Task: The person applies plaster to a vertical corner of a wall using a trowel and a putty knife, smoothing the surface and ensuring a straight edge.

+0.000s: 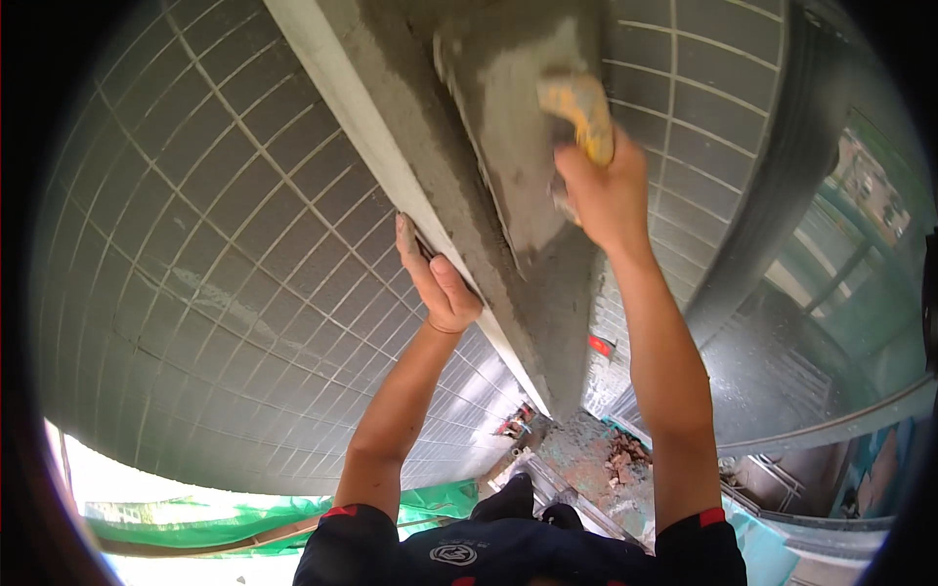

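along the mortared strip [503, 166] beside the dark tiled wall [244, 225], the right hand [611, 190] grasps a yellow-handled trowel [588, 115] over the wet mortar; the left hand [442, 291] touches a pale straightedge [381, 151] edging it, though whether it grips cannot be told.

Yellow handle [592, 119] mottled grey, grey-brown mortar [422, 127], whitish strip [374, 137], grey tiles [234, 176] gridded with pale lines, green sheeting [430, 505]

Construction site, wet mortar [518, 127], brick rubble [626, 457]
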`<state>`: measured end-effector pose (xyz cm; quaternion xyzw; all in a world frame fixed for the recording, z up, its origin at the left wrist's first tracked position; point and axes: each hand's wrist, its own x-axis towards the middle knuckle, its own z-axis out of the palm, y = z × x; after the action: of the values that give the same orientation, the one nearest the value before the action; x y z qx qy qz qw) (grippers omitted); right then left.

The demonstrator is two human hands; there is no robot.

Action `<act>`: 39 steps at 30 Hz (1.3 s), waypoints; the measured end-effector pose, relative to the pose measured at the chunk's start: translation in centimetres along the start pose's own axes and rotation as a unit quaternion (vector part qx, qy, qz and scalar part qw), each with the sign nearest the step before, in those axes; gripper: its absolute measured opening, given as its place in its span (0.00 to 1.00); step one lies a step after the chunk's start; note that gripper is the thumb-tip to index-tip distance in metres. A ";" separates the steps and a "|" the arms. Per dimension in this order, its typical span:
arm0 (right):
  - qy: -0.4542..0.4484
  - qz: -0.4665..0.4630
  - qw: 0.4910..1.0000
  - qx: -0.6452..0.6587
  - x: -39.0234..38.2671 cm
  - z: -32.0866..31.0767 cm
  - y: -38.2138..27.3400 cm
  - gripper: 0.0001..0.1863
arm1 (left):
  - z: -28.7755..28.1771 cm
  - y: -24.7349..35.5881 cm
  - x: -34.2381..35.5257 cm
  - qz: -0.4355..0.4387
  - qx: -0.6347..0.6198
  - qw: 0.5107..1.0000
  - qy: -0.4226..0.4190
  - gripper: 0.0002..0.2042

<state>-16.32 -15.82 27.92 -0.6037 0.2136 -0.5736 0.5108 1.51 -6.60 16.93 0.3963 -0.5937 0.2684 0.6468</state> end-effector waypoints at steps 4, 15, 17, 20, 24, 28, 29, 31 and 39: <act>-0.051 0.054 0.997 0.026 -1.5 -3.0 -0.9 0.11 | -1.4 -0.3 -0.7 -0.020 0.004 1.000 -0.005 0.28; 0.045 0.222 0.970 -0.088 -23.2 -7.4 29.7 0.13 | -0.3 1.0 1.2 0.020 -0.006 0.999 -0.024 0.30; 0.033 0.189 0.979 -0.073 -21.8 -7.4 30.2 0.14 | -0.4 0.1 0.8 0.014 -0.026 0.999 -0.025 0.30; 0.020 0.155 0.987 -0.039 -18.5 -6.5 30.3 0.14 | -1.0 0.3 1.4 0.033 -0.023 0.998 -0.046 0.30; 0.020 0.158 0.987 0.032 -14.8 -5.9 29.7 0.17 | -0.9 0.0 0.8 0.024 -0.038 0.998 -0.042 0.30; 0.017 0.095 0.995 -0.037 -10.7 -3.9 24.1 0.18 | -1.2 -0.7 0.1 0.010 -0.032 0.999 -0.036 0.30; 0.021 0.097 0.994 -0.039 -9.8 -3.7 23.0 0.18 | -1.1 -0.8 -0.1 0.004 -0.014 0.999 -0.037 0.30; 0.024 0.107 0.994 -0.011 -7.8 -2.9 18.9 0.17 | -1.1 -0.6 -0.2 -0.008 -0.008 0.999 -0.033 0.30; 0.021 0.011 0.998 0.055 1.2 -1.0 -1.0 0.07 | -1.1 -0.7 -0.6 -0.001 0.000 0.999 -0.037 0.28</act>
<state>-17.25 -16.82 29.21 -0.5601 0.1985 -0.5915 0.5449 2.61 -6.02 16.18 0.4065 -0.6167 0.2529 0.6249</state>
